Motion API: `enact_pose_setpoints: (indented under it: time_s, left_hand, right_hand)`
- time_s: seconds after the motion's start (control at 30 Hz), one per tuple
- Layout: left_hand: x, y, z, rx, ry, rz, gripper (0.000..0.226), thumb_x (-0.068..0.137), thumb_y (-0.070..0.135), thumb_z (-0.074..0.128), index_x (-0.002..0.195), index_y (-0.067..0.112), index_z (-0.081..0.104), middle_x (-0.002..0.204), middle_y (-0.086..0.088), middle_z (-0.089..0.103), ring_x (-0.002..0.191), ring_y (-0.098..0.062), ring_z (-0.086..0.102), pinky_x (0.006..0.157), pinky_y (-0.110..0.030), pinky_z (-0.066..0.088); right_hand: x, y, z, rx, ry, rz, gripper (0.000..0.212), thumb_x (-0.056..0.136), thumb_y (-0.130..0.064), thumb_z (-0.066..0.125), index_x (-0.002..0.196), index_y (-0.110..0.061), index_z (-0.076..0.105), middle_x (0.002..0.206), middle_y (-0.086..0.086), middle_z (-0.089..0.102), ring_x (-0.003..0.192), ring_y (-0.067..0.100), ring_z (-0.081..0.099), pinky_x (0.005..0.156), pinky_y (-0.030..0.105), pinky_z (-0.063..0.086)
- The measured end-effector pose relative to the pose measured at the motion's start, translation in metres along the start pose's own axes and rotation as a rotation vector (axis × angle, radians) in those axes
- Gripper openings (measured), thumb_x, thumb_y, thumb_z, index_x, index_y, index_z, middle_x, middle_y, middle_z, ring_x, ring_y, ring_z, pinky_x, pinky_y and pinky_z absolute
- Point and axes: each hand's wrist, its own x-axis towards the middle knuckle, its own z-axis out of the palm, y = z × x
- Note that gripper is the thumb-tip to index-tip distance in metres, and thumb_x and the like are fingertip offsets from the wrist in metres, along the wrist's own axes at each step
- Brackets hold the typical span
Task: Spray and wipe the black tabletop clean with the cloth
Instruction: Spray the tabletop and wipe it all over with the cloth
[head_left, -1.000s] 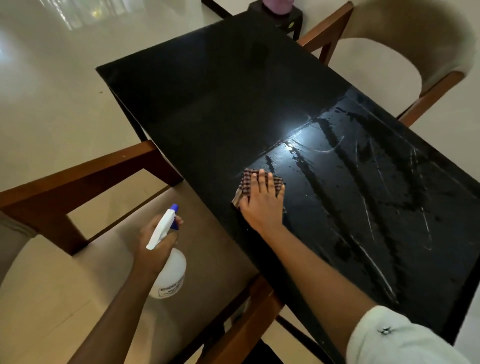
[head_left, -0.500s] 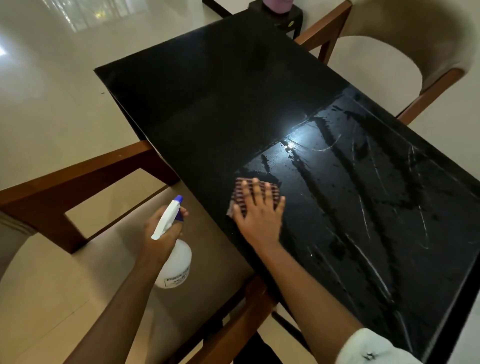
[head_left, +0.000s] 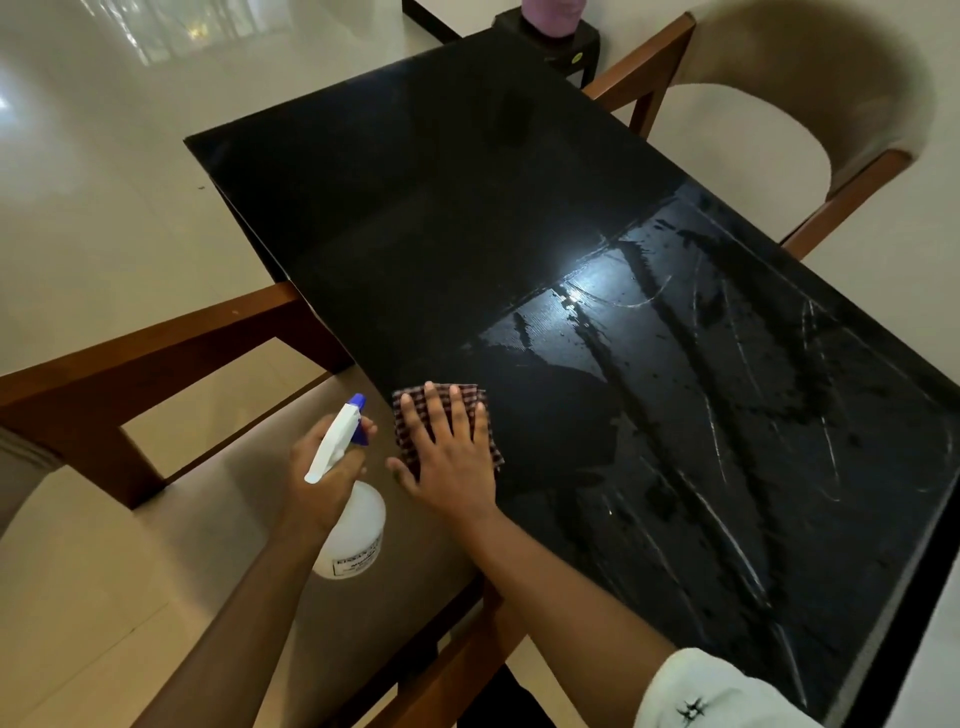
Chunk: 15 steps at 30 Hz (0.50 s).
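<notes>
The black tabletop (head_left: 441, 218) fills the middle of the view, a long glossy slab running away from the person, and everything else is placed against it. Its near half is wet, streaked with pale smears and beads that catch a bright reflection of light, while its far half looks dull and dry. The right hand (head_left: 454, 457) lies flat on the tabletop at its left edge, palm down, fingers spread apart and pressing on the checked cloth (head_left: 415, 415), a folded square in dark red and white whose far edge and left side show beyond the fingertips. The cloth rests on the tabletop just inside that left edge, at the border of the wet patch. The right forearm reaches in over the near left edge of the tabletop, ending in a pale sleeve (head_left: 711, 691) at the bottom of the view. The left hand (head_left: 324, 467) is off the tabletop, just left of its edge and close beside the right hand, with its fingers wrapped around the neck of a spray bottle (head_left: 353, 525); the white trigger head with its blue nozzle points up toward the tabletop and the translucent body hangs below the fist. Under that hand, left of the tabletop, is a wooden chair (head_left: 156, 364) with a beige seat. A second chair (head_left: 810, 88) with a curved beige back stands at the tabletop's right side.
</notes>
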Motion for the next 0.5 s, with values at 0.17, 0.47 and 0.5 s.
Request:
enact_pose_setpoints:
  time_s: [0.17, 0.47, 0.5]
  left_hand:
    - [0.008, 0.005, -0.002, 0.012, -0.022, 0.025, 0.029, 0.084, 0.002, 0.061, 0.098, 0.028, 0.057, 0.095, -0.004, 0.063, 0.086, -0.023, 0.06, 0.065, -0.022, 0.055]
    - [0.006, 0.008, 0.0, 0.05, -0.04, -0.063, 0.037, 0.089, -0.001, 0.058, 0.124, 0.006, 0.049, 0.113, -0.015, 0.057, 0.098, -0.025, 0.055, 0.067, -0.014, 0.044]
    - [0.007, 0.008, 0.0, 0.058, -0.055, -0.073, 0.04, 0.089, 0.0, 0.058, 0.127, 0.004, 0.048, 0.116, -0.018, 0.056, 0.099, -0.025, 0.055, 0.067, -0.014, 0.043]
  right_hand:
    - [-0.002, 0.061, -0.012, 0.091, 0.043, 0.167, 0.069, 0.093, -0.065, 0.021, 0.153, -0.031, 0.012, 0.161, -0.004, 0.007, 0.148, 0.02, 0.002, 0.116, 0.053, -0.004]
    - [0.01, 0.158, -0.031, 0.109, 0.041, 0.736, 0.075, 0.094, -0.063, 0.021, 0.154, -0.022, 0.002, 0.162, 0.005, 0.0, 0.147, 0.029, -0.001, 0.116, 0.057, 0.006]
    - [0.018, 0.143, -0.031, 0.116, 0.037, 0.718, 0.078, 0.093, -0.066, 0.02, 0.154, -0.022, 0.001, 0.162, 0.006, -0.001, 0.147, 0.029, -0.002, 0.116, 0.056, 0.004]
